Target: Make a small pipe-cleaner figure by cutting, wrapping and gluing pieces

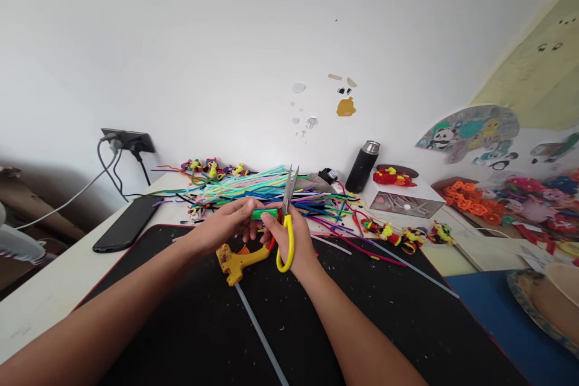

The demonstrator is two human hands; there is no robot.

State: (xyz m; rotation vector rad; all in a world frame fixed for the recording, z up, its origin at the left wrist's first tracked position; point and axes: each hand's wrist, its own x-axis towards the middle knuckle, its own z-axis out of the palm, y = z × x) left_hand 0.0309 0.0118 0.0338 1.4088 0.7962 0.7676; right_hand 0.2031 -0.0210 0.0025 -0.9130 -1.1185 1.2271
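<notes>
My left hand (231, 221) is closed on a small bright green piece (262, 215), whose kind I cannot make out. Yellow-handled scissors (290, 241) hang in my right hand (300, 243), their blades pointing up and slightly apart. The thumb of that hand also presses on the green piece's right end. Below both hands, a yellow hot glue gun (235, 264) lies on the black mat (208, 332), a long glue stick (260, 333) sticking out of it toward me. Part of the glue gun is hidden behind my right hand.
Many coloured pipe cleaners (244, 184) lie heaped behind my hands. A phone (126, 224) rests at left. A black thermos (362, 167) stands beside a white box (407, 199). Small figures (411, 236) sit at right, near a basket (538, 307).
</notes>
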